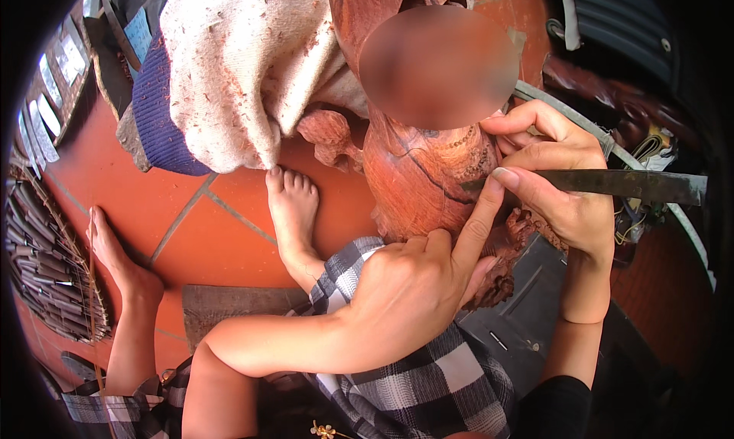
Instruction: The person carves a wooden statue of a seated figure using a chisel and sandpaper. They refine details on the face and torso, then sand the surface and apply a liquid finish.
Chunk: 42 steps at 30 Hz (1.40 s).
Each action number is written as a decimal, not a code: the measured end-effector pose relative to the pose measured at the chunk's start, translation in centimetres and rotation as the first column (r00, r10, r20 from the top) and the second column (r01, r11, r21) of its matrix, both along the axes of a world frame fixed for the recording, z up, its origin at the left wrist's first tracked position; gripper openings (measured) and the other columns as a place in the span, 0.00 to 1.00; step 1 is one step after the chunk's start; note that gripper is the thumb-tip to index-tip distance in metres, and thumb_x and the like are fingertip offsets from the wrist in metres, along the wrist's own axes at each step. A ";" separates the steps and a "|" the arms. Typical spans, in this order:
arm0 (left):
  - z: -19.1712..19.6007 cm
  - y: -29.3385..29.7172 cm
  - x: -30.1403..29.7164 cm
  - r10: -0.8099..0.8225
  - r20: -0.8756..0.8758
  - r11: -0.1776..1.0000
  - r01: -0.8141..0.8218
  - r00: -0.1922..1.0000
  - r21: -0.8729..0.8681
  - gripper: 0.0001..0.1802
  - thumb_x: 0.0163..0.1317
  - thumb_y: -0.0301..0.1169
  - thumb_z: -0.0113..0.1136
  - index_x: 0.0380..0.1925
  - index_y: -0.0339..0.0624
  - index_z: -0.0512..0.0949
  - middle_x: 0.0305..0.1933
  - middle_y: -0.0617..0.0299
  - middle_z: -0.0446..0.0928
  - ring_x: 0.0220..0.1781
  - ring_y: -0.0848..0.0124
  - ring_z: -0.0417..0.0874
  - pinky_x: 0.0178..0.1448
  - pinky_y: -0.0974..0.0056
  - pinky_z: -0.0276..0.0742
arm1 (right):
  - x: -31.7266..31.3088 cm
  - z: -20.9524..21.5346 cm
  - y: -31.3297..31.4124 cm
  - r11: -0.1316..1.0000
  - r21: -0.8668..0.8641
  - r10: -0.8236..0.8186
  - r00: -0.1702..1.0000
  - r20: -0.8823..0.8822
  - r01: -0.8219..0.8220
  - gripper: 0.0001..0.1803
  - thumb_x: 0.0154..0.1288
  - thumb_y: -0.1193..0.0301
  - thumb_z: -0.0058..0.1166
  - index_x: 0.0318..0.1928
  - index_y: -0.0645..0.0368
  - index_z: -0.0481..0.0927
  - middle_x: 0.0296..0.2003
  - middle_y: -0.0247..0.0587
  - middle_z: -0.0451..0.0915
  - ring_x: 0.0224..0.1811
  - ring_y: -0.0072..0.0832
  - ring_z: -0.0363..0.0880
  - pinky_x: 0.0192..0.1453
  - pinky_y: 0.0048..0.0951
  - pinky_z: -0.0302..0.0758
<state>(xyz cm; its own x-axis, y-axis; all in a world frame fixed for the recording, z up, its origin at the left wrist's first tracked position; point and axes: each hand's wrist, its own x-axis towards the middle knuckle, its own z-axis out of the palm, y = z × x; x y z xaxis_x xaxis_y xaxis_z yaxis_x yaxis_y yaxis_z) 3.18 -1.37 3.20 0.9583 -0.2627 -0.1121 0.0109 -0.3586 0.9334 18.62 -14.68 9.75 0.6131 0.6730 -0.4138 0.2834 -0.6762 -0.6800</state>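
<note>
Reddish-brown wood is forming the carved figure, which is sitting upright in front of the person, between the two hands and near a bare foot. The right hand is pinching a flat metal blade tightly between thumb and fingers, its paler end pointing away to the right; the fingertips are hiding whether the other end is touching the wood. The left hand is resting on the rounded body, index finger reaching toward the right thumb and the other fingers curling; its palm is facing away, so I cannot tell whether it is gripping anything. Broad shaping is looking largely done, I judge, since the body is showing a rounded, fairly smooth surface and a row of small beads is standing out in relief. Finer work is seemingly remaining around the dark, rough patch beside the fingertips, and a dark crack is running across the body. The upper part is appearing blurred, so its finish is staying unknown. As for containers, dark slim rods are lying packed within a curved edge at the left, possibly a basket. On the right, a pale curved band is perhaps serving as a rim around crumpled paper and thin wires. Shavings are dotting the cream cloth.
</note>
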 end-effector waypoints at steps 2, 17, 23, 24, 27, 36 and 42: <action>0.3 0.1 0.2 -0.021 -0.024 1.000 0.021 1.000 0.015 0.45 0.61 0.42 0.64 0.74 0.37 0.56 0.21 0.63 0.73 0.19 0.69 0.79 0.24 0.64 0.75 | 0.2 0.3 0.0 1.000 -0.005 -0.027 1.000 -0.016 0.027 0.05 0.54 0.80 0.63 0.30 0.71 0.84 0.43 0.50 0.81 0.37 0.31 0.81 0.46 0.29 0.77; -0.1 0.2 0.3 0.019 0.005 0.997 -0.019 1.000 -0.075 0.42 0.64 0.43 0.60 0.74 0.36 0.56 0.19 0.61 0.70 0.17 0.67 0.77 0.23 0.63 0.74 | -0.3 1.1 0.5 0.986 -0.148 -0.092 0.992 -0.081 0.079 0.05 0.53 0.84 0.60 0.31 0.73 0.84 0.48 0.56 0.77 0.56 0.38 0.78 0.70 0.40 0.69; -0.6 0.8 -0.4 0.034 0.026 0.987 -0.030 0.999 -0.155 0.45 0.62 0.40 0.64 0.73 0.33 0.56 0.23 0.60 0.74 0.21 0.65 0.80 0.28 0.63 0.75 | -0.7 0.0 -0.3 1.000 -0.019 0.001 1.000 -0.008 -0.002 0.06 0.56 0.78 0.64 0.30 0.71 0.83 0.43 0.47 0.79 0.31 0.22 0.77 0.38 0.24 0.73; -0.7 0.8 -0.5 0.040 0.031 0.986 -0.035 0.999 -0.162 0.45 0.61 0.40 0.64 0.73 0.33 0.56 0.23 0.60 0.74 0.21 0.65 0.80 0.28 0.63 0.75 | -0.8 -0.1 -0.3 1.000 -0.018 -0.003 1.000 0.000 0.003 0.06 0.57 0.78 0.63 0.30 0.71 0.83 0.43 0.47 0.79 0.32 0.22 0.77 0.38 0.24 0.73; -0.6 0.7 -0.3 0.043 0.006 0.988 -0.041 0.999 -0.151 0.44 0.61 0.40 0.64 0.73 0.33 0.56 0.23 0.59 0.75 0.21 0.65 0.80 0.28 0.63 0.76 | -1.2 -0.1 0.4 0.998 -0.024 -0.061 0.998 0.012 0.061 0.06 0.58 0.78 0.63 0.30 0.71 0.83 0.41 0.47 0.80 0.33 0.24 0.78 0.39 0.24 0.75; -0.1 0.4 0.0 0.030 -0.026 0.991 -0.033 0.999 -0.127 0.43 0.62 0.38 0.64 0.73 0.36 0.56 0.23 0.58 0.75 0.21 0.63 0.81 0.27 0.61 0.76 | -1.2 0.3 0.0 0.993 -0.030 -0.112 0.994 0.005 0.112 0.05 0.59 0.79 0.61 0.31 0.72 0.84 0.45 0.49 0.80 0.38 0.28 0.81 0.44 0.26 0.76; -0.6 0.5 -0.2 0.051 -0.018 0.986 -0.053 0.999 -0.158 0.43 0.62 0.37 0.63 0.74 0.38 0.56 0.25 0.57 0.77 0.22 0.62 0.82 0.27 0.60 0.76 | -1.4 0.3 0.5 0.986 -0.059 -0.154 0.988 0.005 0.154 0.05 0.59 0.79 0.61 0.31 0.71 0.84 0.44 0.49 0.82 0.41 0.30 0.80 0.50 0.29 0.75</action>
<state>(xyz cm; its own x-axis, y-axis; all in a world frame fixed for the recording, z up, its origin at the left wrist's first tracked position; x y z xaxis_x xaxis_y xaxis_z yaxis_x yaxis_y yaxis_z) 3.03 -0.92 2.61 0.9699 -0.2279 -0.0863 0.0388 -0.2052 0.9779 17.21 -14.16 10.01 0.7080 0.5447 -0.4495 0.1730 -0.7509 -0.6374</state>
